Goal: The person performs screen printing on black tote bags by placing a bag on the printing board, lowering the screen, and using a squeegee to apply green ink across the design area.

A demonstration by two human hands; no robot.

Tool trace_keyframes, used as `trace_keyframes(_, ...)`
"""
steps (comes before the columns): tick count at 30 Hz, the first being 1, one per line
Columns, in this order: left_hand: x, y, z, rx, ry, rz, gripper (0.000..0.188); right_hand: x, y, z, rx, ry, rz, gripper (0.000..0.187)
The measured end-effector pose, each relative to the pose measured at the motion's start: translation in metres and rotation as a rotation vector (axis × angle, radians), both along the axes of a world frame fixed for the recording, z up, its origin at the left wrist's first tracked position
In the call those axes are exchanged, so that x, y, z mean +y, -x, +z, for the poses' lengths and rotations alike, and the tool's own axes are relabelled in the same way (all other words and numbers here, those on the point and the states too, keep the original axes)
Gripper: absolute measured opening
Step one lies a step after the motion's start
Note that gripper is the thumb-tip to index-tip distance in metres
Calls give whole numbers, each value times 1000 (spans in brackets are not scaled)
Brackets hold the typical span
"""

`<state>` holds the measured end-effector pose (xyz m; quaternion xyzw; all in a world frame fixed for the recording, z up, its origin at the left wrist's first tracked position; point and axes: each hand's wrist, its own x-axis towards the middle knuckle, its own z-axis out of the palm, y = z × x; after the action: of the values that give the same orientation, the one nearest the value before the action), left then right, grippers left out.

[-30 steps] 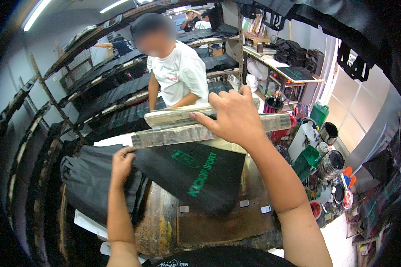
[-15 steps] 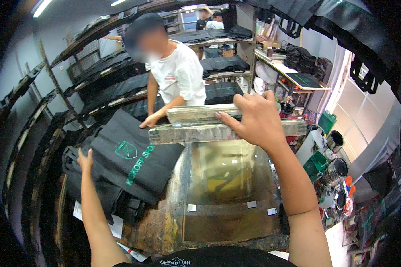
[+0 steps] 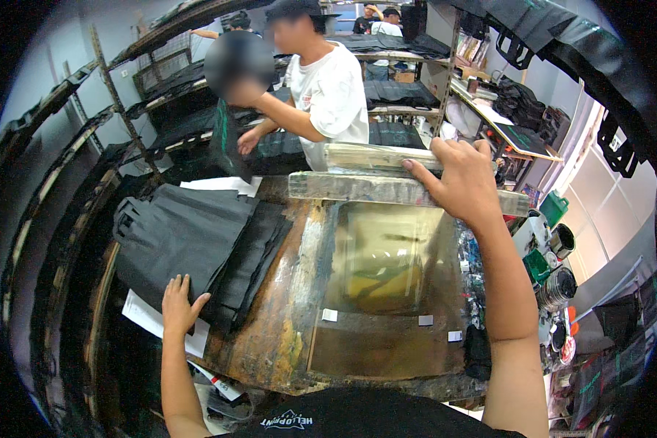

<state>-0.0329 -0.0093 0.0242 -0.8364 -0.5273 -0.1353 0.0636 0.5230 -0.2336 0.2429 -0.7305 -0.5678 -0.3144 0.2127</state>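
My left hand [image 3: 180,303] lies with fingers spread on the near edge of a stack of plain black fabric bags [image 3: 190,226]. My right hand [image 3: 463,175] is closed around a pale, ink-stained wooden screen frame [image 3: 409,188], raised above the table. A second wooden bar [image 3: 372,156] lies along it under my thumb; whether it is a squeegee is unclear. Below the frame is a glossy amber board [image 3: 387,347] with small white tabs. Across the table, a co-worker in a white shirt [image 3: 336,95] handles a black bag with green print [image 3: 226,139].
The worn wooden table [image 3: 259,347] has white paper sheets [image 3: 142,314] under the stack. Racks of black bags [image 3: 398,95] stand left and behind. Ink cans [image 3: 558,285] and a green container [image 3: 553,208] crowd the right. Black bags [image 3: 518,47] hang at upper right.
The green-printed bag has left the stack and is now with the co-worker, exposing a plain one. My left hand has come down nearer onto the stack. My right hand still holds the frame.
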Motion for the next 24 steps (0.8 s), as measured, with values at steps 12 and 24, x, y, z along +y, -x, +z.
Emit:
trace_keyframes(12,2,-4,30,-110,145,2,39,-12,13,-12,-53,30,-8,50)
trace_keyframes(24,-18,-152,80,-226,279,-482,39,-3,1,-11,-33,-12,5,57)
